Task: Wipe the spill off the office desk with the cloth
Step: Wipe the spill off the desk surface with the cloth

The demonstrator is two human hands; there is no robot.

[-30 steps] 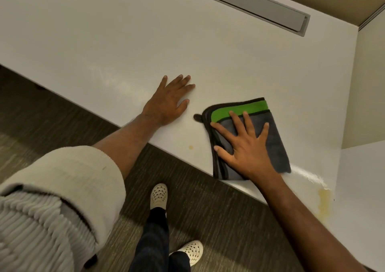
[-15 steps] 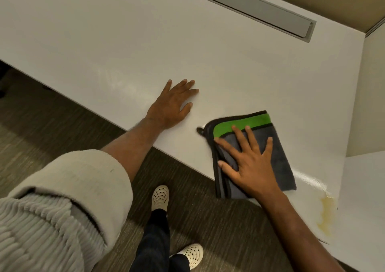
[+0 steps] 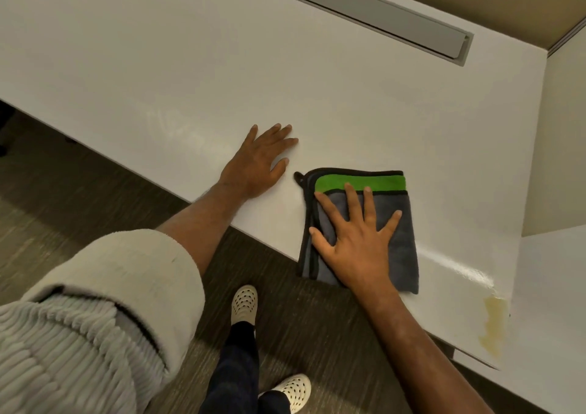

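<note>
The right hand (image 3: 355, 242) lies flat, fingers spread, on the folded cloth (image 3: 393, 242) at the table (image 3: 380, 112) edge; the yellowish spill (image 3: 493, 321) lies at four o'clock, nearer this hand. The left hand (image 3: 258, 163) rests open and empty.

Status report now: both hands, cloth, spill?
Left hand flat on desk. Right hand flat on cloth. Yellow spill remains right of it. Path clear.

A dark wood-grain floor (image 3: 79, 210) lies below; beige partitions (image 3: 564, 128) close the corner, a grey grommet cover (image 3: 380, 17) near them.
</note>
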